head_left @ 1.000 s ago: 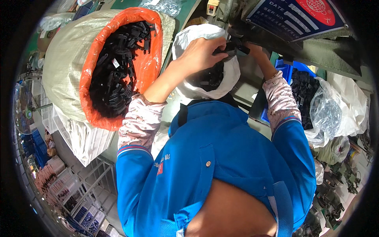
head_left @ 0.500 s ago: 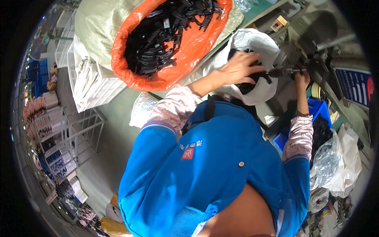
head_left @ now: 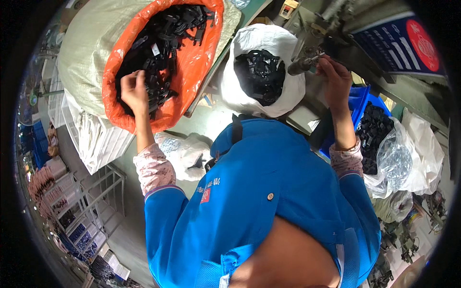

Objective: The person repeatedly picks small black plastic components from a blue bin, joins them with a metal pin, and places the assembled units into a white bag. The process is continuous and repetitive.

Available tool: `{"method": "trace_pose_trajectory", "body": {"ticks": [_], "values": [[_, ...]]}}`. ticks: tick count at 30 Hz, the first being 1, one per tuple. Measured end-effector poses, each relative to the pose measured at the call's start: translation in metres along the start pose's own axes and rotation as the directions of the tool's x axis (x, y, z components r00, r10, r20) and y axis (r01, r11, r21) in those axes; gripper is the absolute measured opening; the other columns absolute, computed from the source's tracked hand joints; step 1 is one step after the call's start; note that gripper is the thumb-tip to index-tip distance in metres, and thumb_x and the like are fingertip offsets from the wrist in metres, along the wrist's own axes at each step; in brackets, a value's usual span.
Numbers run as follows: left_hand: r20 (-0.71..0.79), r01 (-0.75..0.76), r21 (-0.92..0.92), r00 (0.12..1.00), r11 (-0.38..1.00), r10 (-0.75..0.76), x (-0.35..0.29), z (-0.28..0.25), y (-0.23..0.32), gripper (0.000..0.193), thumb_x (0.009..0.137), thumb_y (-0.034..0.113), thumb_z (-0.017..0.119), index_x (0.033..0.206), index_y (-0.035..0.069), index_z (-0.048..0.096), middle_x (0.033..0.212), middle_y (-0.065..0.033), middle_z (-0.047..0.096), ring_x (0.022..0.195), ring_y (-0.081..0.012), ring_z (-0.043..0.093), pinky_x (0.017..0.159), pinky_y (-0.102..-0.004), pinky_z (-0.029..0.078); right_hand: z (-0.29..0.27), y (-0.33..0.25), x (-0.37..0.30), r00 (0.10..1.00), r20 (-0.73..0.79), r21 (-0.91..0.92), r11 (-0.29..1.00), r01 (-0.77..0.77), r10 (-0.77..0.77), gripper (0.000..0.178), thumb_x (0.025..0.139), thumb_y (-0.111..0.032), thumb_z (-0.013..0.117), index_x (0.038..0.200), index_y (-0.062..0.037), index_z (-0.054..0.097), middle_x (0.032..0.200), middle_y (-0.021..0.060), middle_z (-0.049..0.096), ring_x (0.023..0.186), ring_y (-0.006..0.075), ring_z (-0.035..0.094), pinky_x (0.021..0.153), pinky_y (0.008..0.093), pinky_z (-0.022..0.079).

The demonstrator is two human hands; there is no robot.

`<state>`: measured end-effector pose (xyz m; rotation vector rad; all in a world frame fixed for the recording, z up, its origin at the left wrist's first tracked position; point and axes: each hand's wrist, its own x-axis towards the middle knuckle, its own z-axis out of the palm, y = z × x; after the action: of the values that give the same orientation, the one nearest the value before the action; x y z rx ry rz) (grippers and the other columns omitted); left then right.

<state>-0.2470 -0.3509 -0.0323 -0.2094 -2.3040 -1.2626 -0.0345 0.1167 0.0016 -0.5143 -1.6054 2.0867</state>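
At the left, my left hand (head_left: 135,90) is over a large woven sack with an orange plastic liner (head_left: 192,89), among black plastic parts (head_left: 161,53). Its fingers are curled in; whatever they may grip is hidden. On the right, my right hand (head_left: 334,76) is raised with the fingertips pinched together beside a dark metal machine spindle (head_left: 303,64). What lies between those fingertips is too small to name. Between my hands a white bag (head_left: 293,89) stands open, holding more black plastic parts (head_left: 261,72).
A blue bin (head_left: 356,103) of small black pieces stands below my right forearm, with clear plastic bags (head_left: 396,153) beside it. A blue sign (head_left: 391,48) hangs at the machine. White crates (head_left: 98,137) and a metal rack (head_left: 101,192) are at the left.
My left hand has left the white bag and moved left to the orange-lined sack. My right hand remains at the machine. The whole view has shifted.
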Motion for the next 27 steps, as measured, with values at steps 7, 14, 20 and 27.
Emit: {"method": "trace_pose_trajectory", "body": {"ticks": [7,14,20,27], "values": [[0.432,0.588,-0.666,0.806,0.458,-0.406,-0.046,0.040,0.078,0.016,0.085,-0.004,0.059,0.101,-0.001,0.060,0.094,-0.0116,0.065,0.084,-0.0220,0.065,0.080,-0.0333,0.056,0.012,0.004,0.003,0.987,0.041,-0.290,0.944,0.160,-0.155,0.017,0.086,-0.009,0.065,0.099,0.0019,0.069,0.089,0.0108,0.068,0.072,0.0139,0.062,0.064,0.0273,0.052],[0.791,0.844,-0.533,0.473,-0.058,-0.389,-0.133,0.102,0.125,0.013,0.087,-0.008,0.053,0.097,-0.005,0.060,0.097,-0.0183,0.064,0.091,-0.0295,0.065,0.086,-0.0382,0.056,0.001,0.033,0.003,0.969,0.109,-0.368,0.897,0.246,-0.221,0.022,0.087,-0.020,0.066,0.102,-0.0041,0.069,0.092,0.0117,0.067,0.076,0.0153,0.065,0.065,0.0283,0.053],[0.911,0.910,-0.401,0.384,-0.103,-0.152,-0.169,0.130,0.158,0.016,0.085,-0.008,0.056,0.100,0.000,0.058,0.099,-0.0168,0.064,0.094,-0.0263,0.064,0.091,-0.0384,0.053,-0.013,0.010,-0.064,0.991,0.085,-0.349,0.934,-0.071,0.107,0.040,0.093,-0.027,0.056,0.120,0.0023,0.056,0.093,0.0115,0.064,0.082,0.0155,0.062,0.068,0.0268,0.052],[0.923,0.853,-0.223,0.340,0.472,-0.179,-0.213,0.176,0.220,0.045,0.083,-0.006,0.056,0.124,0.004,0.043,0.120,-0.0143,0.053,0.111,-0.0195,0.052,0.096,-0.0317,0.043,-0.036,0.013,-0.159,0.981,-0.114,-0.300,0.936,-0.184,0.156,0.033,0.091,-0.013,0.059,0.118,0.0041,0.054,0.097,0.0123,0.064,0.081,0.0136,0.063,0.069,0.0238,0.052]]}}
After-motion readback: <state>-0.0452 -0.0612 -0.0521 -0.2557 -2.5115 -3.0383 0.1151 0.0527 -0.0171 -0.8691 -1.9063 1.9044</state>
